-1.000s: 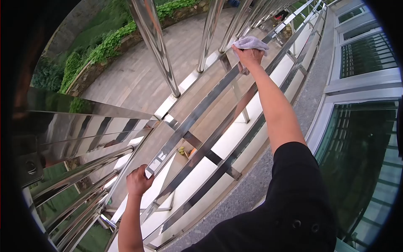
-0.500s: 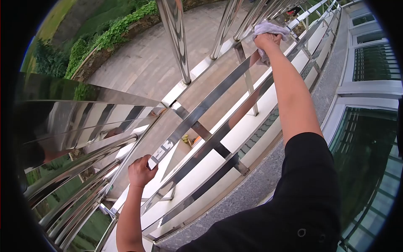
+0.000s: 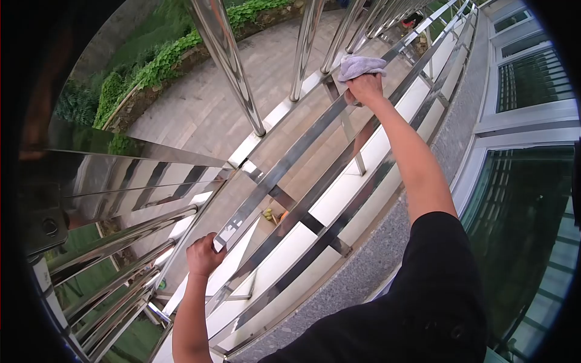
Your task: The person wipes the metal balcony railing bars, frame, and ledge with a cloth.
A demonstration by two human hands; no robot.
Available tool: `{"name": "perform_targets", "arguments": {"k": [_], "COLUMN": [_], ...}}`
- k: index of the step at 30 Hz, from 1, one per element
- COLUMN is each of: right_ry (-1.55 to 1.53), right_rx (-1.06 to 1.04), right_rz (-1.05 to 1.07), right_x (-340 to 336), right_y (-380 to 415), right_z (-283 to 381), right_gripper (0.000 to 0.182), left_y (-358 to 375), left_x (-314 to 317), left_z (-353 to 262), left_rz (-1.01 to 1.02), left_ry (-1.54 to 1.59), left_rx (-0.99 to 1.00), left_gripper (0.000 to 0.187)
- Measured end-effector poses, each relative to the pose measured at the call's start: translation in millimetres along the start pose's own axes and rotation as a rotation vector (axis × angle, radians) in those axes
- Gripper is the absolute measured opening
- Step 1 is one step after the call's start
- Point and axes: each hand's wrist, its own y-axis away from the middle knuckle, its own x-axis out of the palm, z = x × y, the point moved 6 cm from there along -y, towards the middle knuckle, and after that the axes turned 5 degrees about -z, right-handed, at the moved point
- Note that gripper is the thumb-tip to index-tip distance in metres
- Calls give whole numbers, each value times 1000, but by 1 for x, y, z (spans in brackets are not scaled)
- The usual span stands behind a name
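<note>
A folded pale lavender cloth (image 3: 362,66) is gripped in my right hand (image 3: 368,91), out at arm's length at the upper right. The cloth lies over the upper flat metal rail (image 3: 302,145), which is shiny and runs diagonally across the view. Lower left, my left hand (image 3: 204,255) is closed on the near end of that same rail, thumb on its edge. White reflections show on the rail just beyond my left fingers. Part of the cloth's underside is hidden by my right hand.
Round steel posts (image 3: 233,72) rise along the far side. Polished panels (image 3: 139,175) stand at the left. A granite ledge (image 3: 387,242) and glass windows (image 3: 520,242) border the right. Paving (image 3: 193,97) and green plants (image 3: 163,57) lie below.
My right hand and the cloth have come nearer along the rail, down and to the left. My left hand keeps its hold on the rail; the view has shifted slightly.
</note>
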Motion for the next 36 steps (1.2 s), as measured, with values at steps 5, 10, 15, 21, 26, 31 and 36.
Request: {"name": "perform_targets", "arguments": {"k": [5,10,15,21,26,31,36], "right_ry": [-102,70,151,72,62,150,135], "right_rx": [-105,9,56,88,103,69,90], "right_rz": [-648,-145,-203,-190,-307,-301,-314], "right_x": [13,-20,-26,-32,-29,-13,-21], "right_y": [8,-14,-29,-63,-35,-27,-18], "right_z": [9,33,37,39,43,43,40], "right_gripper": [43,31,29,29,25,22,22], "left_y": [1,0,0,0,1,2,2], "left_x": [0,0,-2,-2,1,-1,0], "left_z": [2,3,1,0,5,5,7], "left_rz": [-7,-20,2,1,-5,-7,2], "left_ry": [-10,7,0,-21,-10,-24,-14], "left_rx": [4,7,-15,-9,-28,-34,-53], "left_gripper": [27,28,29,28,29,32,32]}}
